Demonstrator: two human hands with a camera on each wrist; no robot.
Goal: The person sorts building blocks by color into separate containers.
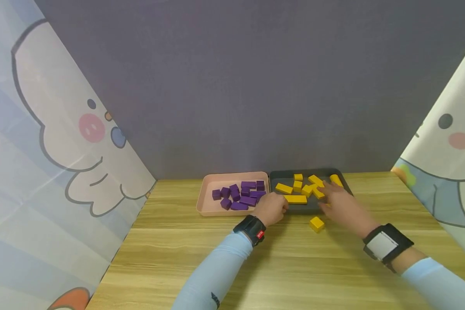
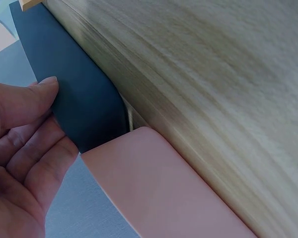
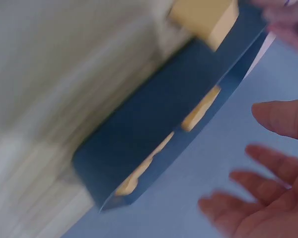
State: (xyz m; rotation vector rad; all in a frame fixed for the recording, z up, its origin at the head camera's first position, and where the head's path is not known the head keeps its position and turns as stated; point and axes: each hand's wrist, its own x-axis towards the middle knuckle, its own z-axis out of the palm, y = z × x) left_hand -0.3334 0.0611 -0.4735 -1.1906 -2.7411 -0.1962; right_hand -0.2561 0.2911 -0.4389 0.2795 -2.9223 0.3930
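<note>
At the near left corner of the dark grey tray [image 1: 302,211], my left hand [image 1: 270,208] grips the rim. The left wrist view shows its thumb [image 2: 42,96] against the dark tray's outer wall and the other fingers curled at the edge. Several yellow blocks [image 1: 295,199] lie in this tray, among them cubes, bars and a cylinder [image 1: 336,180]. Above its right side hovers my right hand [image 1: 345,209], fingers spread and slightly bent, with nothing seen in its grasp; the right wrist view is blurred. One yellow cube [image 1: 316,224] sits on the table in front of the tray.
A pink tray [image 1: 209,206] with several purple blocks [image 1: 248,201] stands against the dark tray's left side. Both trays rest on a wood-grain table [image 1: 170,249], near a grey upright panel [image 1: 255,86]. Printed cartoon curtains [image 1: 62,142] hang at both sides.
</note>
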